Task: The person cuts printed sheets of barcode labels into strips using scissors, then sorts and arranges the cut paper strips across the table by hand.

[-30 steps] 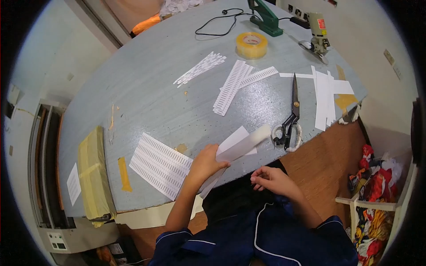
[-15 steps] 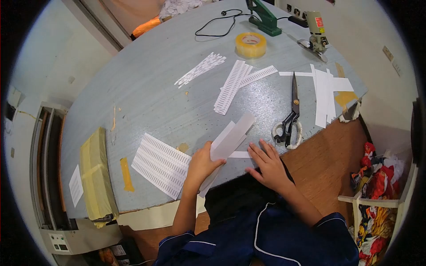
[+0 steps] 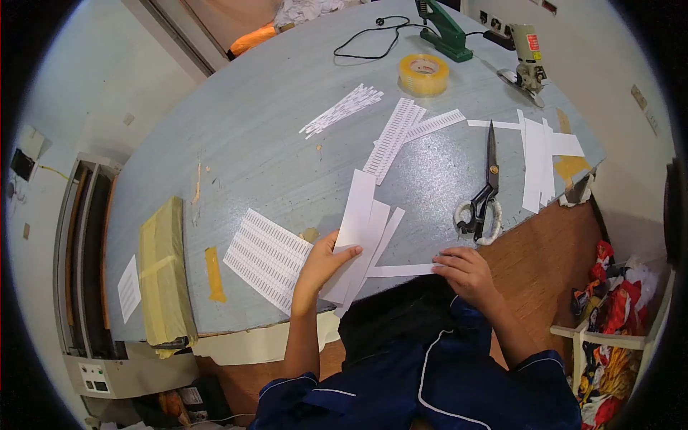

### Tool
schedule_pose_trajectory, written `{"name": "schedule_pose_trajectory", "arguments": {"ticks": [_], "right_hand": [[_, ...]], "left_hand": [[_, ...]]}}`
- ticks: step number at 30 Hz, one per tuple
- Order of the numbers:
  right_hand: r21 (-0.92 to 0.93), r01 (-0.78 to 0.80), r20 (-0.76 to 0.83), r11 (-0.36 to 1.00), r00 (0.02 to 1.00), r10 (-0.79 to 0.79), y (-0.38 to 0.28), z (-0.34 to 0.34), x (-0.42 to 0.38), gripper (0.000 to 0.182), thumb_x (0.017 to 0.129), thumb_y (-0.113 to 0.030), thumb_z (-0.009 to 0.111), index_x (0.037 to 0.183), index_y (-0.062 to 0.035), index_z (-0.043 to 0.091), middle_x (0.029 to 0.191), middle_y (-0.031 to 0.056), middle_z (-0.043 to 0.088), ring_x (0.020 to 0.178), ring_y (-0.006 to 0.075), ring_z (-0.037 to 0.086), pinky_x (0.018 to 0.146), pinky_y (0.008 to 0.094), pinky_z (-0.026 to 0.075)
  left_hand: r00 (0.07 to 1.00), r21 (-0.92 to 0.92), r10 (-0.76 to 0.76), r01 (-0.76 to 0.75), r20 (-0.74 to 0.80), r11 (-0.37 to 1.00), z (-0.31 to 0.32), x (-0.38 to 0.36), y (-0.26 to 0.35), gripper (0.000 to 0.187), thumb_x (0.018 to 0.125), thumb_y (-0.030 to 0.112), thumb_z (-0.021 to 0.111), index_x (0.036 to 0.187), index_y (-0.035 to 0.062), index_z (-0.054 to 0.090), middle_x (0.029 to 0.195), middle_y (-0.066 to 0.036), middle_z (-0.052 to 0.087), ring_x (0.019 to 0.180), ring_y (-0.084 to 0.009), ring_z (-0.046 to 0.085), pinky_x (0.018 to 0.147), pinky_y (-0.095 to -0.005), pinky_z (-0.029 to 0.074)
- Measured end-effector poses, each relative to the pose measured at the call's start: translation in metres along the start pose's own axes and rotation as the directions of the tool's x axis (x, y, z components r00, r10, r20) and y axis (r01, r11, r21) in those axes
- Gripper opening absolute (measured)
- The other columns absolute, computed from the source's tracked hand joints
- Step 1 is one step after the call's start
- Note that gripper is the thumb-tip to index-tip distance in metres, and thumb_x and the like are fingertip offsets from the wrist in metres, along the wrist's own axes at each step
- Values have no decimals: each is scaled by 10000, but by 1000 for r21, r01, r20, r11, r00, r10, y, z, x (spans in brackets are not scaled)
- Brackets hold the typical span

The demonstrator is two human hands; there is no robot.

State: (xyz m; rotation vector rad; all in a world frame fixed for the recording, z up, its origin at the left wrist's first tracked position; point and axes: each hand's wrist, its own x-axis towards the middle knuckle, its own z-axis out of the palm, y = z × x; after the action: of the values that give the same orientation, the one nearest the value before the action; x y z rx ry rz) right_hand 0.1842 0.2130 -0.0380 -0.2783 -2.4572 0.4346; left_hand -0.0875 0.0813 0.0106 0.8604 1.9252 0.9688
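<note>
My left hand [image 3: 320, 266] grips several white paper strips [image 3: 358, 229] fanned out near the table's front edge, thumb on top. From under them a narrow white strip [image 3: 401, 271] runs right, and the fingers of my right hand [image 3: 466, 274] are closed on its end. Printed sheets [image 3: 267, 259] lie just left of my left hand. Beyond the held strips are printed strips [image 3: 393, 140], partly crossed. Black scissors [image 3: 487, 193] with wrapped handles rest above my right hand, blades pointing away.
Farther off are a thin strip pile [image 3: 342, 111], a tape roll [image 3: 423, 74], a green tool [image 3: 448, 34] and a cutting machine [image 3: 529, 64]. White strips [image 3: 537, 161] lie at the right, a yellow-wrapped block [image 3: 166, 272] at the left.
The strips in my left hand have turned flatter and fanned out. My right hand has moved from lying spread on the table to closing on the narrow strip's end. The view has shifted slightly.
</note>
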Motion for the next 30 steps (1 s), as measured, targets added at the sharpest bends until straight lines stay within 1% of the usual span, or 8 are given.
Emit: {"name": "schedule_pose_trajectory", "arguments": {"ticks": [5,10,14,18,22,24,25,30], "right_hand": [[177,-150,-117,973,978,172,-3,-19,16,178,660,25,676,816,-59,683,1033,80,649,921,229,615,747,328,499],[585,-270,-56,764,927,371,-12,-11,50,172,677,60,621,814,-25,684,981,117,636,892,238,610,752,313,477],[612,-323,-41,722,899,437,-16,5,66,226,667,21,647,889,-5,678,992,126,616,916,244,598,802,307,458],[703,-322,26,634,903,429,-14,14,72,345,738,-10,634,1082,-28,635,1051,138,610,972,261,581,839,328,438],[744,-346,91,571,900,427,-20,25,79,538,780,-123,671,1285,-62,497,1157,150,580,1099,290,538,943,359,400],[224,-88,135,971,989,58,-18,38,71,710,786,-277,692,1388,-96,361,1249,158,533,1222,312,457,1048,401,323],[103,-47,254,994,967,19,-21,43,65,649,778,-390,680,1314,-99,459,1278,125,523,1265,289,422,1091,436,272],[139,237,304,961,914,-270,-18,37,50,371,779,-323,682,1086,-125,617,1267,26,551,1242,206,461,1066,434,320]], "left_hand": [[998,-363,-13,33,57,931,-7,-7,2,396,808,261,702,1096,-1,629,918,-80,668,815,-140,604,748,-272,466],[957,-259,95,-22,273,966,12,-5,16,361,808,253,710,1060,-1,659,948,-73,667,858,-129,594,812,-258,445],[914,-249,104,-4,392,969,25,-4,23,361,804,251,717,1056,-2,662,964,-67,668,876,-124,592,838,-255,438],[950,-273,56,32,307,961,16,-10,22,354,802,247,718,1050,0,664,948,-66,668,870,-126,594,832,-262,439],[995,-499,95,-82,1,863,-5,-15,3,325,812,122,694,1101,-3,613,961,-73,666,879,-129,615,797,-264,479],[986,-617,101,-161,-131,770,-16,-22,2,324,814,72,681,1115,-9,591,969,-80,665,877,-132,625,782,-264,496],[986,-653,52,-145,-160,744,-22,-26,2,322,818,41,665,1122,-16,576,977,-87,664,870,-137,632,776,-264,509],[992,-821,-24,-92,-127,564,-29,-35,-19,296,834,27,642,1119,-17,572,966,-94,662,850,-153,652,750,-273,535]]}}
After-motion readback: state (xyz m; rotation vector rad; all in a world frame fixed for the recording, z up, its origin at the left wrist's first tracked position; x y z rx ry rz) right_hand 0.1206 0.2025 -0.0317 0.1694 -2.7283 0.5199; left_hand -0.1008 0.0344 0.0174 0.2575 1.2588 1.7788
